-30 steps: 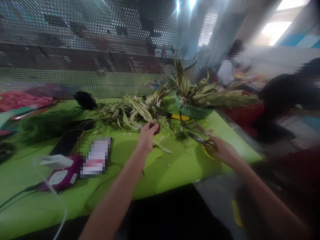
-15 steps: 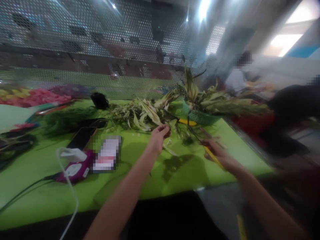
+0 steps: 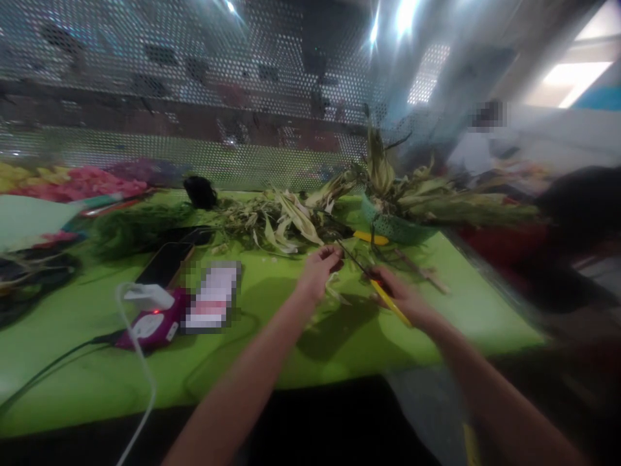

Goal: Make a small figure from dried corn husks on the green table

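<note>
My left hand (image 3: pixel 324 266) is closed in a pinch above the green table (image 3: pixel 272 323). Whatever lies between its fingertips is too small or blurred to name. My right hand (image 3: pixel 398 294) grips a yellow-handled tool (image 3: pixel 392 303) with a long, thin dark tip. That tip points up and left, close to my left fingertips; I cannot tell if they touch. A pale leaf scrap (image 3: pixel 337 294) lies just below my left hand. Beyond both hands is a heap of dried husk-like leaves (image 3: pixel 294 217), and a second yellow-handled tool (image 3: pixel 371 238) rests by it.
A green basket (image 3: pixel 402 230) of dried leaves stands at the back right, near a brown stick (image 3: pixel 427 275). To the left lie a purple power adapter (image 3: pixel 155 327) with cables, a dark phone (image 3: pixel 167 264) and a lit phone (image 3: pixel 213 298). A perforated panel (image 3: pixel 194 97) rises behind.
My right hand has moved left with the yellow-handled tool, bringing its tip close to my left fingers. The whole view has shifted slightly.
</note>
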Motion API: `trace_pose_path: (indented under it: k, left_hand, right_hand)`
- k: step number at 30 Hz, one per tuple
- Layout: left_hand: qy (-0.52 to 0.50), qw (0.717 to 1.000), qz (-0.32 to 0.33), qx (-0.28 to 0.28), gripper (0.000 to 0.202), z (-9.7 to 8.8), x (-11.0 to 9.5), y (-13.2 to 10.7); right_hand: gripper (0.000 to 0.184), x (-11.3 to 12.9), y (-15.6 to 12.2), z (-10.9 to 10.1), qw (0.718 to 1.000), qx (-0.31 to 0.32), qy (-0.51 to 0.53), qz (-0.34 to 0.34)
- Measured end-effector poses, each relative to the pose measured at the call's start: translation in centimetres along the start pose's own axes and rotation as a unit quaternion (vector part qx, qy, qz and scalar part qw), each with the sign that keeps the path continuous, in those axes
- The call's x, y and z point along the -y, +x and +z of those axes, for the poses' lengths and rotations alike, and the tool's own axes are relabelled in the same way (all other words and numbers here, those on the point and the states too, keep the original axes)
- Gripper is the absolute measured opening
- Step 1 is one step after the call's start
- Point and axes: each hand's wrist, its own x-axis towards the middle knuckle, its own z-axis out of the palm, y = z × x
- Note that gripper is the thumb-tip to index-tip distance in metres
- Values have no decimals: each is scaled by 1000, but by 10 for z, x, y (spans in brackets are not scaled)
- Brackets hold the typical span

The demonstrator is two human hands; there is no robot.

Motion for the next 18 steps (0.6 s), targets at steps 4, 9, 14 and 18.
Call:
trace_pose_path:
  k: [4, 9, 14, 18]
  left_hand:
    - [4, 1000, -1, -1, 32, -1, 3, 1]
    - [8, 1000, 1, 4, 32, -2, 5, 3]
    - [7, 1000, -3, 5, 29, 0, 3, 1]
    - [6, 1000, -2, 0, 29, 0, 3, 1]
  right_hand:
    - [37, 4, 2, 3, 999, -1, 34, -15]
    - [37, -1, 4, 6, 998, -5, 57, -29]
    - [36, -4, 6, 8, 996, -18, 79, -22]
    - [36, -4, 6, 11, 996, -37, 77, -8]
